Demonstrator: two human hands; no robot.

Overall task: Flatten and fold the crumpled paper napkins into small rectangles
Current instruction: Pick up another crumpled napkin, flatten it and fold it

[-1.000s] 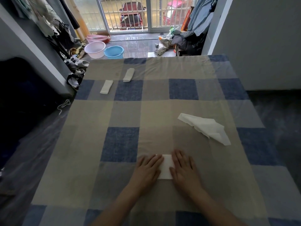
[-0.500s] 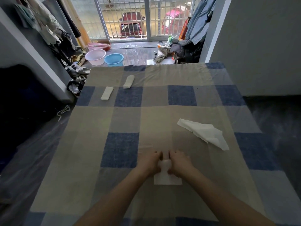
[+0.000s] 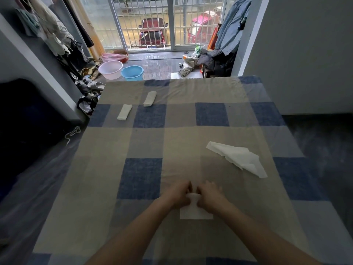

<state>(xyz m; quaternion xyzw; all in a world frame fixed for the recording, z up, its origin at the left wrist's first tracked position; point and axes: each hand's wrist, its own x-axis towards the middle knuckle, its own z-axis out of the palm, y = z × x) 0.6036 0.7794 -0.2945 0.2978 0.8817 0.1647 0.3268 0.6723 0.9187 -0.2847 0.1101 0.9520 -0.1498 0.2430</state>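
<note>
A white napkin (image 3: 194, 212), partly folded, lies on the checked cloth near the front middle of the table. My left hand (image 3: 178, 195) and my right hand (image 3: 210, 196) sit side by side at its far edge, fingers curled, pinching that edge and lifting it toward me. The far part of the napkin is hidden under my hands. A crumpled white napkin (image 3: 238, 157) lies loose to the right. Two folded napkins rest at the far left: one (image 3: 124, 112) nearer the edge, the other (image 3: 150, 98) further back.
The blue and beige checked tablecloth (image 3: 141, 176) covers the whole table. Beyond the far edge stand a pink basin (image 3: 110, 69) and a blue basin (image 3: 132, 72) on the floor. A grey wall (image 3: 305, 54) rises at the right.
My hands went from lying flat on the napkin to gripping its far edge with curled fingers. More of the napkin's near half now shows below my hands.
</note>
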